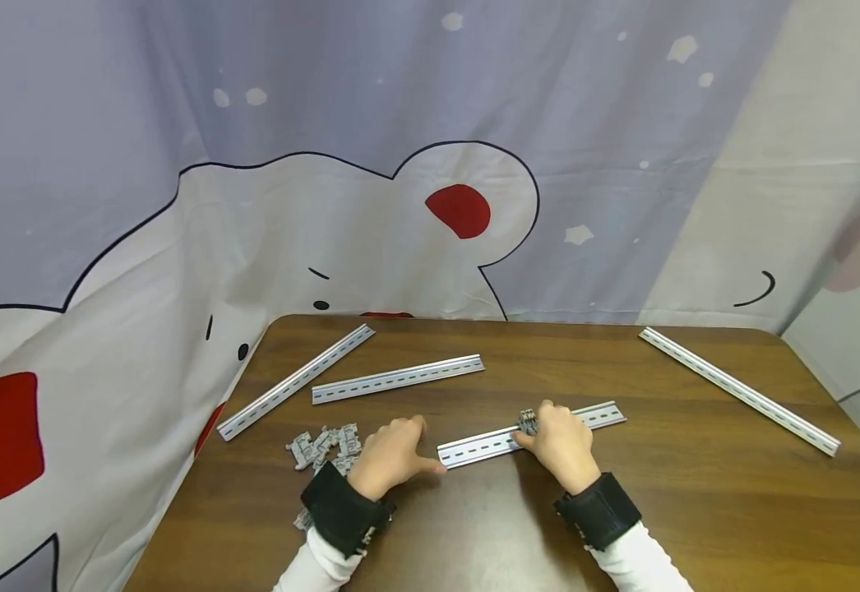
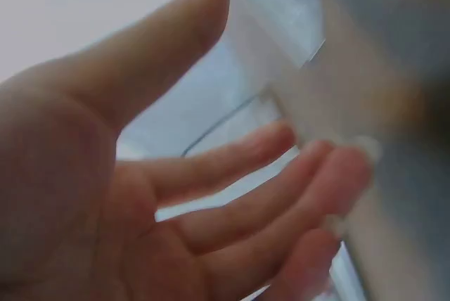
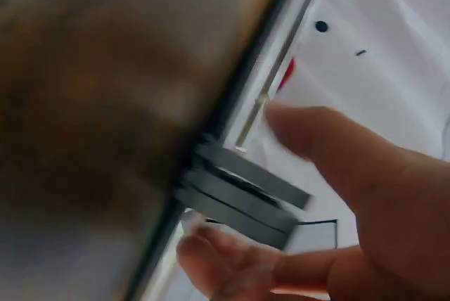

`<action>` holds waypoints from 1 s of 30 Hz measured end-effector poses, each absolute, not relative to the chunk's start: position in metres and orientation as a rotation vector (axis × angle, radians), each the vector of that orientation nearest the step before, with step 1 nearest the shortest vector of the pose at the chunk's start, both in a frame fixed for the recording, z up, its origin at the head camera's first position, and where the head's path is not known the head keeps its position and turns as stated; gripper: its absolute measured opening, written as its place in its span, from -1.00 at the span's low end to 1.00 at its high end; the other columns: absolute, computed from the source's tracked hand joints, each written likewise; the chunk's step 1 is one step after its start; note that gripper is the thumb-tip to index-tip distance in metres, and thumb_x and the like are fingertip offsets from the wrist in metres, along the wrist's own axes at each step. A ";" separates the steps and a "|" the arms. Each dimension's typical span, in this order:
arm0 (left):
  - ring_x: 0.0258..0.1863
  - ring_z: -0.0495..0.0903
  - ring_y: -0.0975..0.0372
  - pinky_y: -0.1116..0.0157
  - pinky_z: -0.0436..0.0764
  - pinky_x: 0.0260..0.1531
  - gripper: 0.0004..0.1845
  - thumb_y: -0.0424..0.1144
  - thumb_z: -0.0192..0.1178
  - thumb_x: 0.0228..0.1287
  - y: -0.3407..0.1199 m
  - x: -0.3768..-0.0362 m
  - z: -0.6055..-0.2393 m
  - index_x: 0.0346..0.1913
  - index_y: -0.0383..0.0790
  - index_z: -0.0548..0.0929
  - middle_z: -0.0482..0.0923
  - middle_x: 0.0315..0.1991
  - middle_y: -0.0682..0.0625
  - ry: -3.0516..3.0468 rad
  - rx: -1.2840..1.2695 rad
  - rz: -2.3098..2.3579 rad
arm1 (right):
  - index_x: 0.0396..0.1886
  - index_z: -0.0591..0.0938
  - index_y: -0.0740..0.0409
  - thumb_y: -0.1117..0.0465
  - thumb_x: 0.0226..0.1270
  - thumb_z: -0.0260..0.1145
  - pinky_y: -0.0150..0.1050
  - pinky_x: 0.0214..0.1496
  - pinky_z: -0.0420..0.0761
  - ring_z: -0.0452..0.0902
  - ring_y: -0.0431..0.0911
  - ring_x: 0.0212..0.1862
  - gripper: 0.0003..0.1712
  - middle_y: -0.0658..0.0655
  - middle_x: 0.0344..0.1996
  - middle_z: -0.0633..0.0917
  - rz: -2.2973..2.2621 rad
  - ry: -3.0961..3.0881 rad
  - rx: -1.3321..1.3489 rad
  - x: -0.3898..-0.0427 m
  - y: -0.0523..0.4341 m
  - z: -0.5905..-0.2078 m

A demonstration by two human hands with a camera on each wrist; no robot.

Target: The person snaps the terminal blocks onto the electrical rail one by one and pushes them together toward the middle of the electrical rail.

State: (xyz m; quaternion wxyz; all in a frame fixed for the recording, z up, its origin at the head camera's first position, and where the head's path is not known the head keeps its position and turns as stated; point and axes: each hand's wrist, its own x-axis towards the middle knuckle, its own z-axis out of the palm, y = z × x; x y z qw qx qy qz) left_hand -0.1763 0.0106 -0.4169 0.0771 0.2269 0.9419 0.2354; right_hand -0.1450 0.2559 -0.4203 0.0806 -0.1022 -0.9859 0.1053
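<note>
A slotted metal DIN rail (image 1: pixel 478 448) lies at a slant on the table in front of both hands. Grey terminal blocks (image 1: pixel 526 422) sit side by side on it near its middle. My right hand (image 1: pixel 566 448) reaches over the rail and holds these blocks; in the right wrist view its curled fingers are against the terminal blocks (image 3: pixel 242 199), with the thumb apart on their other side. Off the rail's left end, my left hand (image 1: pixel 389 454) is spread, thumb away from the fingers. The left wrist view shows nothing in its palm.
Loose grey terminal blocks (image 1: pixel 322 448) lie in a pile left of and partly behind the left hand. Two more rails, a slanted one (image 1: pixel 293 384) and a flatter one (image 1: pixel 398 379), lie at the back left. Another long rail (image 1: pixel 741 390) crosses the right side of the wooden table (image 1: pixel 696 510).
</note>
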 end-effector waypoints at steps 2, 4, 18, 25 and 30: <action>-0.32 0.64 0.02 0.11 0.55 -0.43 -0.43 0.09 0.45 -0.04 -0.006 -0.177 -0.404 -0.07 -0.26 0.62 0.68 -0.18 -0.16 2.811 0.631 0.699 | -0.44 0.55 0.32 -0.01 -0.02 0.49 0.01 -0.58 0.50 0.62 0.19 -0.47 -0.53 0.35 -0.47 0.68 0.337 -2.991 -0.296 -0.148 0.255 -0.423; -0.20 0.65 -0.01 0.06 0.58 -0.31 -0.40 0.12 0.40 0.03 -0.025 -0.178 -0.391 0.02 -0.25 0.62 0.67 -0.06 -0.18 2.815 0.574 0.689 | -0.45 0.55 0.30 0.06 0.01 0.45 0.02 -0.57 0.49 0.62 0.18 -0.45 -0.61 0.33 -0.46 0.67 0.346 -3.008 -0.287 -0.151 0.255 -0.426; 0.05 0.56 -0.13 -0.05 0.54 -0.07 -0.24 0.21 0.10 0.32 -0.147 -0.177 -0.353 0.26 -0.43 0.42 0.55 0.08 -0.34 2.741 0.428 0.722 | -0.36 0.65 0.32 0.20 0.00 0.41 -0.04 -0.51 0.49 0.58 0.11 -0.46 -0.73 0.35 -0.44 0.69 0.437 -3.042 -0.262 -0.159 0.275 -0.425; 0.03 0.56 -0.17 -0.04 0.54 -0.11 -0.25 0.20 0.04 0.36 -0.166 -0.181 -0.352 0.28 -0.43 0.40 0.54 0.05 -0.40 2.727 0.363 0.735 | -0.47 0.62 0.31 0.14 -0.02 0.40 0.04 -0.43 0.52 0.59 0.19 -0.42 -0.71 0.38 -0.44 0.67 0.475 -3.054 -0.366 -0.168 0.307 -0.419; -0.03 0.58 -0.14 -0.02 0.55 -0.15 -0.25 0.19 0.04 0.37 -0.168 -0.185 -0.351 0.28 -0.45 0.39 0.55 0.02 -0.39 2.727 0.362 0.733 | -0.49 0.60 0.34 0.16 -0.03 0.38 0.07 -0.40 0.52 0.58 0.23 -0.41 -0.72 0.38 -0.49 0.65 0.497 -3.017 -0.420 -0.178 0.332 -0.419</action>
